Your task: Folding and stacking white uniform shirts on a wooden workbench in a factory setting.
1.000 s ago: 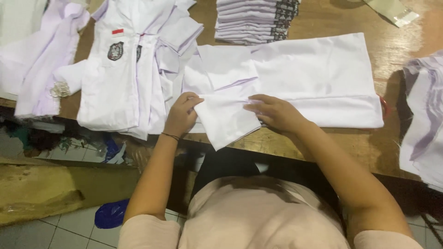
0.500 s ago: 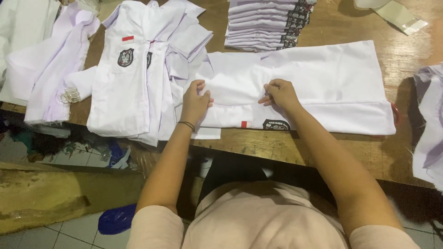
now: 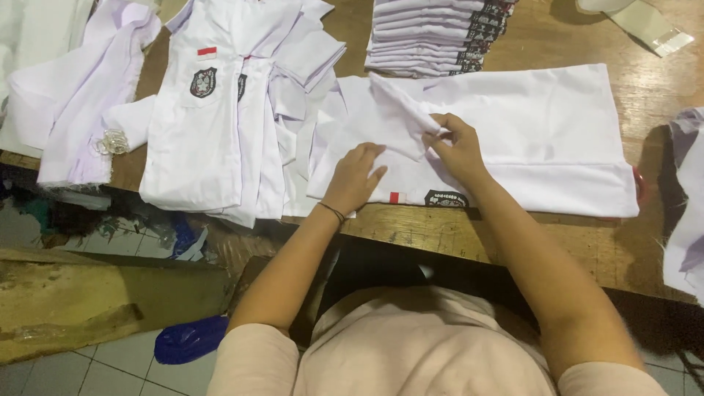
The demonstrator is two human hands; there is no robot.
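One white shirt (image 3: 543, 139) under two hands, left (image 3: 355, 178) flat, right (image 3: 456, 147) pinching.

Bright, even overhead light washes out the white shirt (image 3: 513, 132) around the hands, flattening its folds. Short soft shadows fall toward the person. Below the wooden table (image 3: 645, 81) edge it turns dim. Focus is sharp; edges bend slightly.

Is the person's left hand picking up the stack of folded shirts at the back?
No, the left hand lies flat on the white shirt in front, apart from the stack of folded shirts.
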